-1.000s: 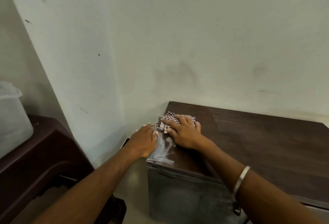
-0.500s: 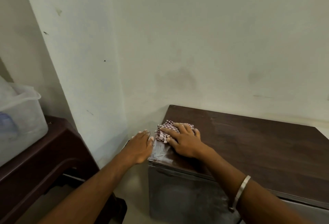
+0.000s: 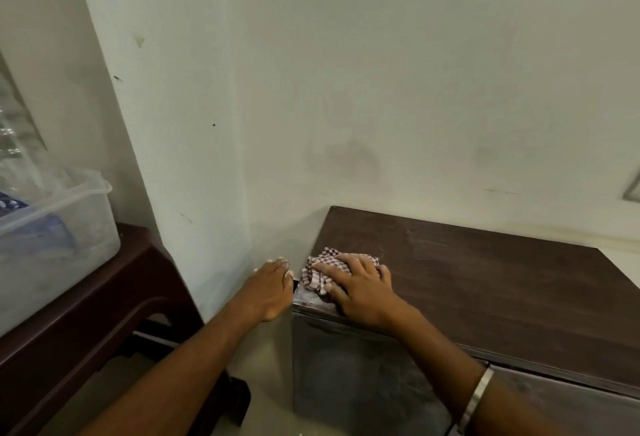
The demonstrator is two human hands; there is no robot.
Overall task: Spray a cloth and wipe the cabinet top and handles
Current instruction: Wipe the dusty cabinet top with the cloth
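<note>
- Right hand [image 3: 360,288] presses flat, fingers spread, on the cloth [image 3: 320,271], lower centre, at the cabinet top's [image 3: 485,283] left corner
- Left hand [image 3: 268,285] rests beside the edge, fingers straight, holding nothing
- Risk: cloth could slide off the edge; dust falls

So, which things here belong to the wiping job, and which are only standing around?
Part of the job:
- checked cloth, pressed flat by the right hand
- cabinet top
- left hand, at the cabinet's left edge

Just there:
- plastic tub
- dark side table
</note>
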